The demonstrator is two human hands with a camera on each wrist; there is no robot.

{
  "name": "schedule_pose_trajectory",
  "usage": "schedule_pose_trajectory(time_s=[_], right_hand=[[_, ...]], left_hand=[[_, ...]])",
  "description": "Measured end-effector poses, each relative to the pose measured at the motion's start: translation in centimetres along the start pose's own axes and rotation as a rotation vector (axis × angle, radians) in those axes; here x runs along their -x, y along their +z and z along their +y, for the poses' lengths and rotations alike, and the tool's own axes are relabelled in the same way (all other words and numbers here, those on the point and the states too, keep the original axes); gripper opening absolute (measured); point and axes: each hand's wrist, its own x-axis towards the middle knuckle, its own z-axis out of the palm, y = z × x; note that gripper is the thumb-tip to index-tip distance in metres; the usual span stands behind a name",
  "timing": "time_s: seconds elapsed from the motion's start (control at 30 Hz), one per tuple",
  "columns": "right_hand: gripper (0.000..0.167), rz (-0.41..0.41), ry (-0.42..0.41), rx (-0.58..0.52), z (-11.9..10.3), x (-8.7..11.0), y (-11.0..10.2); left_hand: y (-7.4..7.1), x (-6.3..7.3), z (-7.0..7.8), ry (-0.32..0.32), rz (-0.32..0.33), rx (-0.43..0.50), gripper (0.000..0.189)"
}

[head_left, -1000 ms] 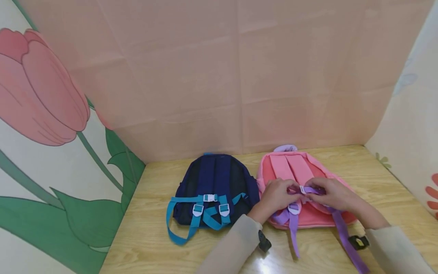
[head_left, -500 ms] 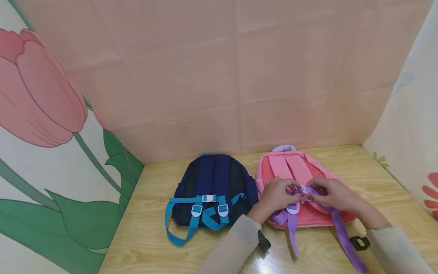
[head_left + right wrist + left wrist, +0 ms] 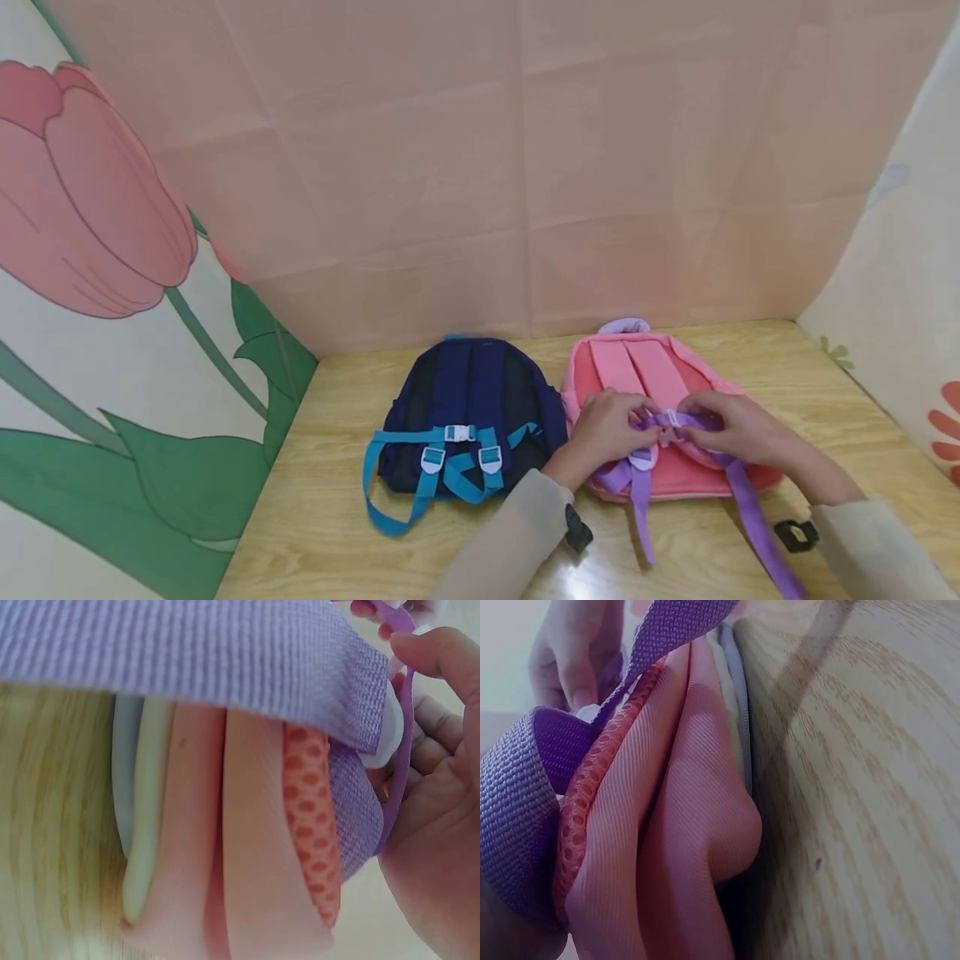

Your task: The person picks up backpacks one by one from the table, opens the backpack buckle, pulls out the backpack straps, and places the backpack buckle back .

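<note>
The pink backpack (image 3: 678, 375) lies with its shoulder straps up on the tabletop (image 3: 847, 400), close to the back edge and toward the back right corner. My left hand (image 3: 611, 427) and right hand (image 3: 742, 427) work over its lower half, both pinching the purple chest strap (image 3: 699, 422), one on either side of the small white buckle (image 3: 672, 418). Whether that buckle is fully joined is too small to tell from above, and my fingers cover much of it. I judge the step in hand to be settling the buckle, so I should hold both sides level and in one line, with no twist in the strap, before pressing or pulling. Short, even pressure from both hands would serve better than one hard shove, and leaving the pack's weight down should stop it sliding. The left purple tail (image 3: 642, 510) and the right purple tail (image 3: 761, 527) run past the pack's lower side toward the front edge; I would keep both clear of the buckle so neither gets caught. The navy backpack (image 3: 472, 375), just to the left, has its teal strap (image 3: 408, 437) joined by a white clip (image 3: 460, 433), a handy pattern for a straight, flat fastening.
</note>
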Motion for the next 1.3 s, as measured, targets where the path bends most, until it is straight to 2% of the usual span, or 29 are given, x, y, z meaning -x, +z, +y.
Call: schedule_pose_trajectory(time_s=[0.37, 0.9, 1.3], right_hand=[[0.025, -0.064, 0.102, 0.021, 0.3, 0.4, -0.8], [0.026, -0.044, 0.071, 0.033, 0.5, 0.6, -1.0], [0.026, -0.043, 0.101, 0.055, 0.6, 0.8, -1.1]], left_hand=[[0.3, -0.2, -0.1, -0.011, -0.015, -0.032, 0.019], [0.6, -0.4, -0.1, -0.012, -0.022, -0.046, 0.017], [0.6, -0.4, -0.2, -0.007, -0.017, -0.050, 0.018]])
